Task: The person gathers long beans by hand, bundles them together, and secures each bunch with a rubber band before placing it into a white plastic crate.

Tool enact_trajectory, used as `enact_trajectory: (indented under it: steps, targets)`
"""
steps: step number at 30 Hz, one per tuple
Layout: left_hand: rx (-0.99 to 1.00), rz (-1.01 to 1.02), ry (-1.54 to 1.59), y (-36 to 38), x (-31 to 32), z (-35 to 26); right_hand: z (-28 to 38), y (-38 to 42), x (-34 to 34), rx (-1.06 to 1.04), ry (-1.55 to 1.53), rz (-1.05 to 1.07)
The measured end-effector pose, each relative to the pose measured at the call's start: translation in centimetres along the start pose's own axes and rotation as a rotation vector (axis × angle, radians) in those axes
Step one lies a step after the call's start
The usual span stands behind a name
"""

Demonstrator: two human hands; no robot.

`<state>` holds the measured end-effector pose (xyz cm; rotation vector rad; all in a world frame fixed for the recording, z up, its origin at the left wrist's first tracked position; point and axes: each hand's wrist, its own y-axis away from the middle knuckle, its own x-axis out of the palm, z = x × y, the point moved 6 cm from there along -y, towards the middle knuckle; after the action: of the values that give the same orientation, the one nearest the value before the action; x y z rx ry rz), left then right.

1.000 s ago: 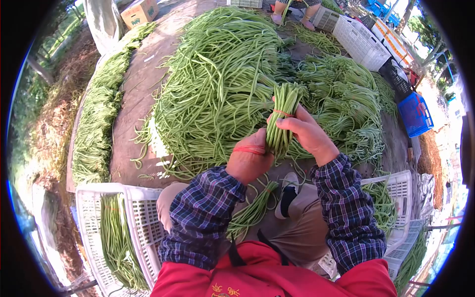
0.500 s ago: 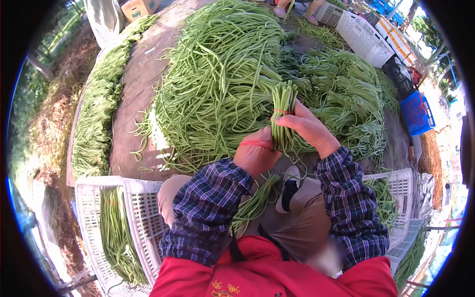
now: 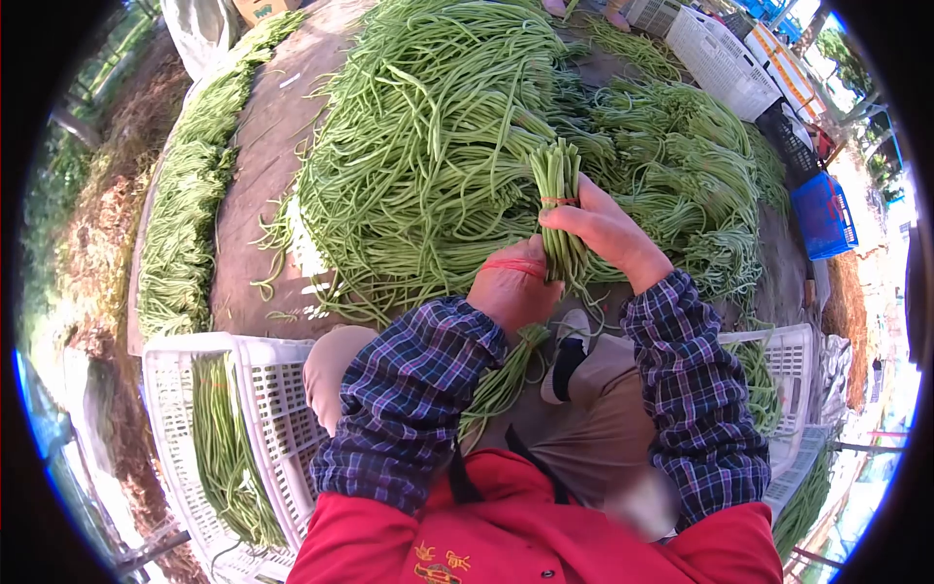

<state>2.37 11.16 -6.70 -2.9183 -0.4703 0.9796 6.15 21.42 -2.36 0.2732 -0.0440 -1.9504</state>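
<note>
A bundle of long green beans [image 3: 556, 173] stands upright between my hands, its cut ends upward and a red rubber band around its upper part. My right hand [image 3: 608, 230] grips it from the right, thumb lying across the front just below the band. Lower down, my left hand [image 3: 514, 285] is closed around the bundle; several red rubber bands circle that hand. The bundle's long tails hang below and pass out of sight behind the left hand and forearm. Just beyond lies a large heap of loose long beans [image 3: 418, 165].
Banded bean bundles [image 3: 671, 175] are piled at the right, and a long row of beans [image 3: 190, 195] runs along the left. White crates [image 3: 282, 389] flank my knees. A blue crate [image 3: 823, 216] and a white crate [image 3: 720, 63] stand far right. Another person's feet [image 3: 615, 16] show at the top.
Both hands and the bundle have risen slightly in view. The left hand has turned a little and shifted up the bundle. The grip of both hands stays on it.
</note>
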Motion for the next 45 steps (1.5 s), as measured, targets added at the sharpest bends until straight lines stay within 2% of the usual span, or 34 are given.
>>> enact_trajectory:
  steps: [2,6,8,12,14,15,16,18,19,21,22,24,26,28,33,36,38,41,45]
  targets:
    - [0.026,-0.091,0.081,0.0,-0.4,0.7,0.3,-0.2,-0.1,-0.033,0.016,0.003]
    - [0.060,-0.072,0.237,-0.2,-1.6,0.9,0.7,0.2,-0.9,-0.037,-0.024,-0.016]
    - [-0.068,0.100,0.549,-0.4,-0.8,1.4,0.5,0.4,-1.6,-0.078,-0.136,-0.018]
    - [-0.135,0.118,0.794,-0.4,-2.2,-0.3,1.5,0.9,-2.2,-0.125,-0.249,-0.060]
    - [-0.028,-0.061,0.829,-0.8,-3.5,-0.8,1.6,0.9,-2.3,-0.134,-0.256,-0.050]
    - [-0.008,-0.090,0.554,-0.9,-4.2,-0.5,1.8,0.9,-2.2,-0.147,-0.248,-0.058]
    - [-0.009,-0.089,0.554,-0.8,-4.5,-0.4,2.1,0.9,-2.1,-0.160,-0.241,-0.067]
    - [-0.018,-0.177,0.061,-0.6,-5.7,-0.7,3.2,1.0,-1.8,-0.179,-0.143,-0.070]
    - [-0.019,-0.175,0.059,-0.8,-5.5,-0.6,3.7,1.2,-1.6,-0.200,-0.044,-0.073]
    - [0.175,-0.073,0.592,-1.1,-4.7,-1.4,4.2,1.4,-0.6,-0.200,-0.163,-0.075]
    - [0.176,-0.072,0.591,-0.9,-4.6,-1.5,4.5,1.4,-0.3,-0.199,-0.279,-0.074]
    - [-0.084,0.159,1.096,-0.6,-2.9,-1.2,4.6,1.1,0.2,-0.169,-0.339,-0.012]
    - [-0.029,0.167,1.115,-0.8,-2.8,-1.1,5.5,1.1,0.3,-0.231,-0.342,0.020]
    - [-0.158,0.354,1.432,0.2,-2.4,-1.9,5.8,1.3,0.2,-0.258,-0.259,0.019]
    - [-0.120,0.444,1.535,1.3,-1.9,-2.2,5.0,1.2,0.3,-0.203,-0.127,0.063]
    - [-0.129,0.531,1.557,1.7,-2.0,-2.8,5.3,1.4,0.6,-0.228,-0.154,0.074]
    - [-0.110,0.515,1.515,1.7,-2.0,-2.8,5.1,1.2,0.1,-0.253,-0.092,0.053]
    - [-0.004,0.458,1.689,1.5,-2.7,-3.1,4.6,1.7,-0.4,-0.129,-0.194,0.006]
    - [-0.021,0.329,1.668,1.1,-3.6,-2.3,4.7,2.3,-1.4,-0.137,-0.199,-0.046]
